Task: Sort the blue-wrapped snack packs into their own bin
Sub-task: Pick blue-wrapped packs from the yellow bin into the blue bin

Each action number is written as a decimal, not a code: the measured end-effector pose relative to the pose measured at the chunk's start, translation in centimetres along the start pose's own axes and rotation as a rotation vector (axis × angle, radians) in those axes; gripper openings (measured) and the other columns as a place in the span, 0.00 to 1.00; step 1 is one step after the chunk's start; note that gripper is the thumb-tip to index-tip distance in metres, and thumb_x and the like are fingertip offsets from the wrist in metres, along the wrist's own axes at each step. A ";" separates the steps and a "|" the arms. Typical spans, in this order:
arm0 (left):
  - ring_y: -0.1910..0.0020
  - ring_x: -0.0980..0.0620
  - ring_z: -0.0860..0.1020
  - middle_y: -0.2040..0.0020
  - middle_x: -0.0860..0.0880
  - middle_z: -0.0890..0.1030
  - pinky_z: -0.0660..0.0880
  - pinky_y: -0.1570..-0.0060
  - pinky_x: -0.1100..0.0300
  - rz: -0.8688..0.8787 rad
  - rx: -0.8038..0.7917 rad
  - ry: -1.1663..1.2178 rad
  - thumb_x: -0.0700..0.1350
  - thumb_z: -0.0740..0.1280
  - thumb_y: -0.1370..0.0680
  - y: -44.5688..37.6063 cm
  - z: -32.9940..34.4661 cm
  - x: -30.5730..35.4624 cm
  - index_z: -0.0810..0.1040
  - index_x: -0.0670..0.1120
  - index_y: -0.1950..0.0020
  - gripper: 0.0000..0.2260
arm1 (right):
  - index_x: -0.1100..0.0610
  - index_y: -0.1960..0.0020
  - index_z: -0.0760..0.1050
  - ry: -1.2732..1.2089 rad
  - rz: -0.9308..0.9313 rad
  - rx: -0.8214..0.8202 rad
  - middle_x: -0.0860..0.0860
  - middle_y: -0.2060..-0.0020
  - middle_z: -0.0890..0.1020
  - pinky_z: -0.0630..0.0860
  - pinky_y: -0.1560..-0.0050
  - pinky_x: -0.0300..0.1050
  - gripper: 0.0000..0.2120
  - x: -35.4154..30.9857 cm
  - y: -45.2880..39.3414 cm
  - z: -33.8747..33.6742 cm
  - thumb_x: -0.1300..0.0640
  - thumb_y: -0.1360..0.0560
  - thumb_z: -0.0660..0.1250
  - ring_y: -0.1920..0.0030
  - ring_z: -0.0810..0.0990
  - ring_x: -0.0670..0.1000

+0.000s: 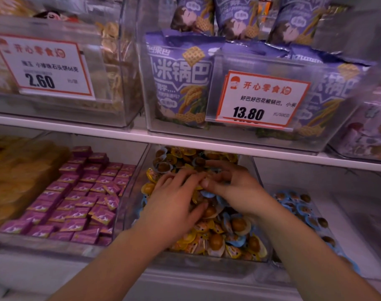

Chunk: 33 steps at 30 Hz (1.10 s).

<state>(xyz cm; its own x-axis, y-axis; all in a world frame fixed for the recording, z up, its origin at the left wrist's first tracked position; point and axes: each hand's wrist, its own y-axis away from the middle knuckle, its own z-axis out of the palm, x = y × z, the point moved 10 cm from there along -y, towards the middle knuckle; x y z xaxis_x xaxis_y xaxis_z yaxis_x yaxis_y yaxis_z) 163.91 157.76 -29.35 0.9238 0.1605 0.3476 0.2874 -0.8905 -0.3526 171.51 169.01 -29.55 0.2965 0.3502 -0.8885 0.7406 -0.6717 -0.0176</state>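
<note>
A clear middle bin (pixel 207 265) on the lower shelf holds a mixed heap of yellow-wrapped packs (pixel 189 237) and blue-wrapped snack packs (pixel 238 240). Both my hands are down in that heap. My left hand (pixel 174 200) lies spread on top with relaxed fingers and its thumb against the pile. My right hand (pixel 235 185) is just to its right, fingers curled down into the packs, and a blue wrapper (pixel 207 194) sticks out from under its thumb. The clear bin to the right (pixel 274 260) holds only blue-wrapped packs (pixel 298 206).
A bin of purple square packets (pixel 81 198) adjoins the mixed bin on the left. The white shelf edge (pixel 185 141) runs low over the bins. Above it stand bins of purple snack bags (pixel 181 83) with a price card (pixel 259 98).
</note>
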 end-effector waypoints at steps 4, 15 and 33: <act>0.42 0.50 0.78 0.39 0.55 0.79 0.68 0.35 0.52 -0.034 0.033 -0.011 0.60 0.64 0.26 -0.2 -0.5 -0.3 0.75 0.54 0.33 0.23 | 0.52 0.37 0.77 -0.120 0.089 0.019 0.55 0.52 0.85 0.81 0.50 0.44 0.16 0.6 0.3 0.0 0.53 0.23 0.70 0.50 0.84 0.48; 0.50 0.47 0.79 0.50 0.54 0.82 0.75 0.47 0.51 -0.193 0.121 0.096 0.55 0.68 0.30 -0.1 -2.6 -3.5 0.82 0.56 0.47 0.13 | 0.48 0.37 0.78 0.365 -0.049 0.051 0.47 0.49 0.82 0.75 0.53 0.35 0.14 -1.5 0.7 -0.6 0.57 0.22 0.67 0.48 0.80 0.47; 0.32 0.46 0.71 0.33 0.52 0.75 0.60 0.29 0.47 -0.108 -0.017 -0.102 0.48 0.57 0.25 -2.4 1.3 -1.0 0.71 0.57 0.29 0.23 | 0.48 0.36 0.75 0.869 -0.145 -0.301 0.49 0.43 0.73 0.73 0.42 0.45 0.24 -1.0 4.1 2.6 0.44 0.30 0.73 0.42 0.74 0.51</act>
<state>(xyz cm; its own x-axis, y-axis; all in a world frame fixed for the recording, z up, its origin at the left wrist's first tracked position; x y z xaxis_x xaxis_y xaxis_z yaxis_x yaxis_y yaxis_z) 162.60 160.33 -30.01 0.9090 0.2974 0.2919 0.3828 -0.8727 -0.3031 172.71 164.22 -29.92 0.4462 0.8650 -0.2296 0.8949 -0.4283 0.1256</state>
